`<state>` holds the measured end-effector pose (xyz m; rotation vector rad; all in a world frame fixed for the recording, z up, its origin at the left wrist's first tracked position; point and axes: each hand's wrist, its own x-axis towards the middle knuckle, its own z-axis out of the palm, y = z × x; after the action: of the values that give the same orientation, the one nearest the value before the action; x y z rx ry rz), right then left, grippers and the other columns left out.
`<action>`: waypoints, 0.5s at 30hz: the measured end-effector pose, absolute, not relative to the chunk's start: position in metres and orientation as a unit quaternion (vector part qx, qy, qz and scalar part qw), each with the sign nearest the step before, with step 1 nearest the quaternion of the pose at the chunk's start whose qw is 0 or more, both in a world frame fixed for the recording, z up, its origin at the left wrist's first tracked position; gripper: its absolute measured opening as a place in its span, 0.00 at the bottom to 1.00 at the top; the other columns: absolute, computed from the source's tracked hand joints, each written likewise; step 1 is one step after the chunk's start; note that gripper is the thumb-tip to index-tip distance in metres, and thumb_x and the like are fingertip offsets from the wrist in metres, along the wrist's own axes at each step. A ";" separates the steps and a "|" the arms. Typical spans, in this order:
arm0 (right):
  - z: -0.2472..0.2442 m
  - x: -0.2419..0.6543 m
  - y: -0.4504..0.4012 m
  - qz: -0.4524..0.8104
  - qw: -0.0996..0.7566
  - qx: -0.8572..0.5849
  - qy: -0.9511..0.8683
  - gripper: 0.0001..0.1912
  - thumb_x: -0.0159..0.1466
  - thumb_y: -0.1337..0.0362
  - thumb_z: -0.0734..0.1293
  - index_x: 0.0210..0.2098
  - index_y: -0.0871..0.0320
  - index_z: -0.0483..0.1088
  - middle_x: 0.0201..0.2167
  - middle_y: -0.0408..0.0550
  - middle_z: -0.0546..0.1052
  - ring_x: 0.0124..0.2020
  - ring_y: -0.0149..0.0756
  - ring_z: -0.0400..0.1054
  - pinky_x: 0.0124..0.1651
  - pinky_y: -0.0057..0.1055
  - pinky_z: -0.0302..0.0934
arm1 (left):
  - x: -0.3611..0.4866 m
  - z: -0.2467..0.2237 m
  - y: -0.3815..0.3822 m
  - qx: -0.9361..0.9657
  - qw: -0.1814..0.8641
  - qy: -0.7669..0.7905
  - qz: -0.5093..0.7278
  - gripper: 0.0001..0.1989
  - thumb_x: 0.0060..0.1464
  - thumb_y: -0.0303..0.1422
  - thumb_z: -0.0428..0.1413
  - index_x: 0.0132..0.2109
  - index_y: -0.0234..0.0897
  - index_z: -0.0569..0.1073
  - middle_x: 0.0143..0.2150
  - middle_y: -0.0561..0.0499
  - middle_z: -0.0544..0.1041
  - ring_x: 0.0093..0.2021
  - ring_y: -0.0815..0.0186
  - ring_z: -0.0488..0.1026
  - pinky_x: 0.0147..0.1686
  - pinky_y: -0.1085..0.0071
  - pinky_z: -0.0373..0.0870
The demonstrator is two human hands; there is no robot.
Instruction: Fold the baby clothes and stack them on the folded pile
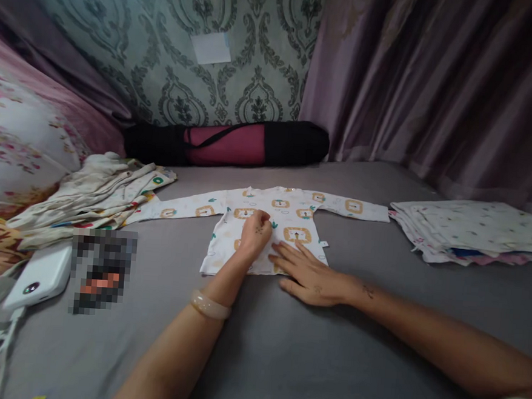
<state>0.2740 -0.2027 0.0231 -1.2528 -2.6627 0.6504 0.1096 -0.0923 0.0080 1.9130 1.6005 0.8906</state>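
A small white long-sleeved shirt (279,220) with orange lion faces and green leaf prints lies spread on the grey bed sheet. Both sleeves stretch out sideways, and the neckline points away from me. Over the middle of its front, my left hand (257,232) is closed with the fingers curled in. What those fingers hold, if anything, is hidden. My right hand (308,275) rests flat on the lower front near the hem, its fingers spread. A pale bangle (210,305) circles my left wrist.
Rumpled clothes (97,194) lie at the left, touching the left sleeve end. Folded clothes (473,229) are stacked at the right. A black and pink rolled bag (227,143) lies along the wall. A white power bank (42,278) with cables sits near a blurred-out object (103,273).
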 end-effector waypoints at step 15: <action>0.044 0.462 -0.089 0.000 0.003 -0.828 -0.560 0.17 0.65 0.68 0.59 0.49 0.61 0.75 0.47 0.63 0.76 0.48 0.45 0.69 0.44 0.36 0.58 | 0.128 0.000 -0.111 0.845 0.130 0.492 0.165 0.14 0.62 0.36 0.48 0.52 0.40 0.66 0.59 0.44 0.67 0.60 0.56 0.61 0.57 0.57 0.56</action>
<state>0.4619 -0.0895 0.0442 -2.5984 -1.7565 -0.0013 0.1284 -0.1107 0.0003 2.4552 1.4287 0.4787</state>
